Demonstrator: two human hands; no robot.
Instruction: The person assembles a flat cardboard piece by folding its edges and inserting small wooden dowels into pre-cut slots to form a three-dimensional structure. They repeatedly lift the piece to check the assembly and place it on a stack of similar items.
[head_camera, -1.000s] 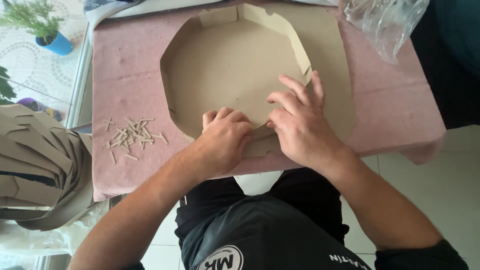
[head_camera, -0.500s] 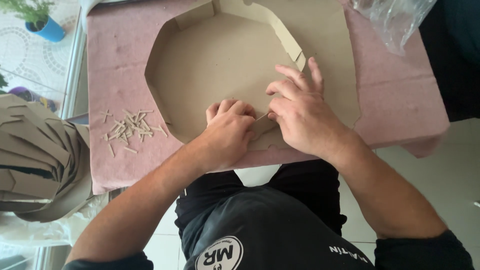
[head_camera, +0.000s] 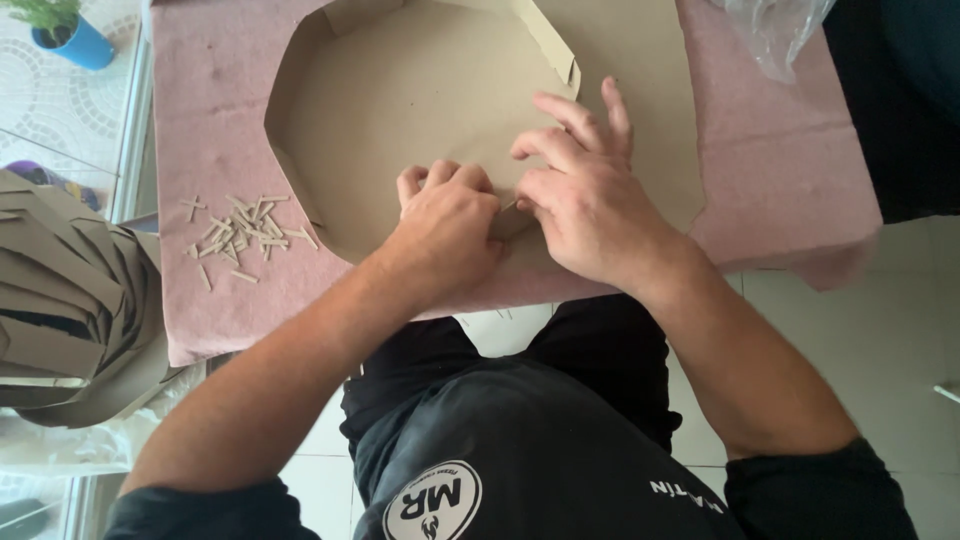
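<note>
At near edge of pink-covered table (head_camera: 790, 190): left hand (head_camera: 450, 225) curled, pinching cardboard tray (head_camera: 420, 110) rim; right hand (head_camera: 585, 195) fingers spread flat on it. Small sticks (head_camera: 240, 235) near left edge; clear plastic bag (head_camera: 775, 30) at far right corner.

Tray (head_camera: 420, 110): matt brown cardboard, smooth. Table cover (head_camera: 210, 120): pink cloth, slightly fuzzy. Small sticks (head_camera: 240, 235): pale wood, matt. Bag (head_camera: 775, 35): clear glossy plastic, crinkled. Stacked sheets (head_camera: 60, 290): matt cardboard.
</note>
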